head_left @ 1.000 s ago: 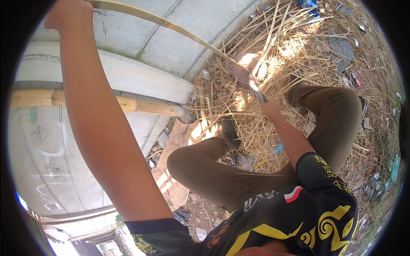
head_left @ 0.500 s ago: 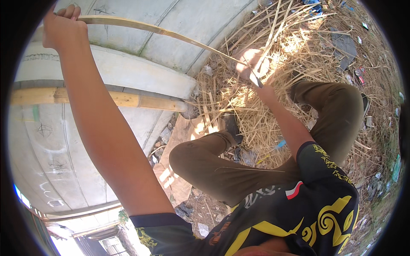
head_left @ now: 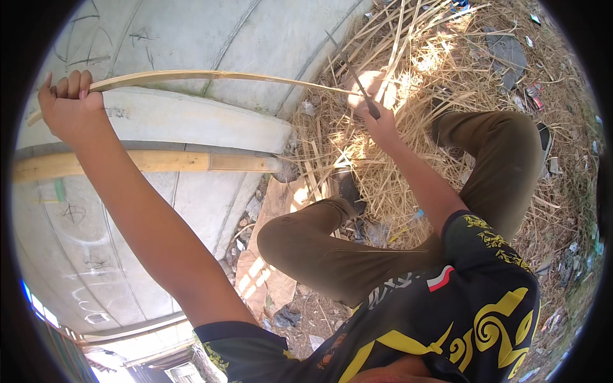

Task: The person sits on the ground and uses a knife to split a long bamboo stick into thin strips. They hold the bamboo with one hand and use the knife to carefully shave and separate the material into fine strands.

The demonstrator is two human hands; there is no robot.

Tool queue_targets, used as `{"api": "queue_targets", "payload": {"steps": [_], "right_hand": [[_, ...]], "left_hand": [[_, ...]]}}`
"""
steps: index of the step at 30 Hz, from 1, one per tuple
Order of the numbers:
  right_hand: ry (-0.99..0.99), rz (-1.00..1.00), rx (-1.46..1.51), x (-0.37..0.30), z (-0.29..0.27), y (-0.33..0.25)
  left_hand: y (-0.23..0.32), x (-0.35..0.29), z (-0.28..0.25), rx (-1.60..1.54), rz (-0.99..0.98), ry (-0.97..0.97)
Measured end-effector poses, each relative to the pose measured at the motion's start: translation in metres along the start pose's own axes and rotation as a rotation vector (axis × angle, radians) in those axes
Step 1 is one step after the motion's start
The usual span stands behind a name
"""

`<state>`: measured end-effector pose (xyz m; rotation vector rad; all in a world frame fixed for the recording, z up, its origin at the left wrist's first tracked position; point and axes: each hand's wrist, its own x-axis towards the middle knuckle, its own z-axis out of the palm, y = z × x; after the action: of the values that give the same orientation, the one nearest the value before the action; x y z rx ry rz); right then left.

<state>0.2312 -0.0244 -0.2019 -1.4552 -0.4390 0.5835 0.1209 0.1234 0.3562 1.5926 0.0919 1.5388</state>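
My left hand [head_left: 73,105], stretched out to the far left, grips one end of a long, thin bamboo strip [head_left: 211,75]. The strip bows slightly and runs right to a round, pale wooden block [head_left: 372,82], sunlit on the ground, where its tip meets the block. Beside the block, my right hand [head_left: 383,124] is closed round the handle of a knife [head_left: 352,67]. Its long, dark blade slants up and to the left, crossing over the strip near the block. Whether blade and strip touch, I cannot tell.
A pile of bamboo shavings and strips [head_left: 396,185] surrounds the block. A pale panel wall [head_left: 274,45] stands at the left, with a bamboo pole [head_left: 185,161] along it. My bent legs [head_left: 319,242] frame the pile. Flattened cardboard [head_left: 274,223] and litter lie on the ground.
My left hand and the strip have come lower in the picture. The knife has turned, so its long blade now points up and left above the block.
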Motion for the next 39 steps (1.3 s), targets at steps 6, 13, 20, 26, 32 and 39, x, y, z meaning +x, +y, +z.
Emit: {"api": "queue_targets", "payload": {"steps": [6,13,20,26,32,39], "right_hand": [[-0.115,0.398,-0.586,-0.025,-0.009,0.057],[-0.034,-0.337,-0.440,-0.009,0.024,-0.065],[0.041,0.393,-0.548,0.006,-0.026,0.089],[-0.065,0.238,-0.325,-0.014,0.006,0.018],[0.149,0.048,-0.108,0.013,0.005,0.007],[0.179,0.144,-0.215,0.040,-0.023,-0.008]], "left_hand": [[0.034,0.020,-0.009,0.057,-0.083,-0.106],[0.035,0.012,-0.033,0.090,0.027,-0.025],[0.067,0.016,-0.005,0.211,0.162,-0.118],[0.051,-0.028,0.003,0.292,0.140,0.068],[0.037,-0.027,0.009,0.125,0.075,-0.026],[0.021,-0.035,0.016,0.194,0.079,-0.071]]}}
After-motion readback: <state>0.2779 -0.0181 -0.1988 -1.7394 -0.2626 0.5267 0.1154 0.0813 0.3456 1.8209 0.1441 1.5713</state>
